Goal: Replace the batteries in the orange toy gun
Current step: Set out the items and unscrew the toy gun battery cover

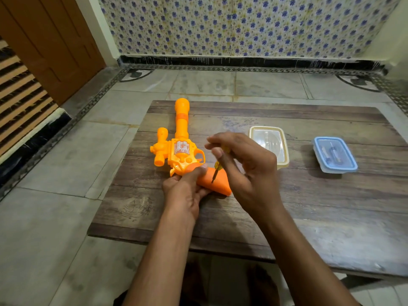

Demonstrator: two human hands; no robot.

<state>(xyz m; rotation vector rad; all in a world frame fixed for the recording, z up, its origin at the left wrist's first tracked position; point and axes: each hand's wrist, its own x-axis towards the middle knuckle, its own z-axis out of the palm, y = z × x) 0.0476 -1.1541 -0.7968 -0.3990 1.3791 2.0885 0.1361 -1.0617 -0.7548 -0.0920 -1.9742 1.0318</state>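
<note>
Orange toy gun [179,149] lies on the wooden counter [309,206], barrel pointing to twelve o'clock. The left hand [184,191] grips its handle; the right hand [247,171] pinches a small screwdriver [216,171], tip on the handle.

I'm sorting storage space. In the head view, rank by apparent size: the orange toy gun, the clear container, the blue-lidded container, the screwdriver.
1. orange toy gun
2. clear container and blue-lidded container: look alike, unranked
3. screwdriver, partly hidden by the right hand

Orange toy gun [180,151]; blue-flowered wall [242,25]
</note>
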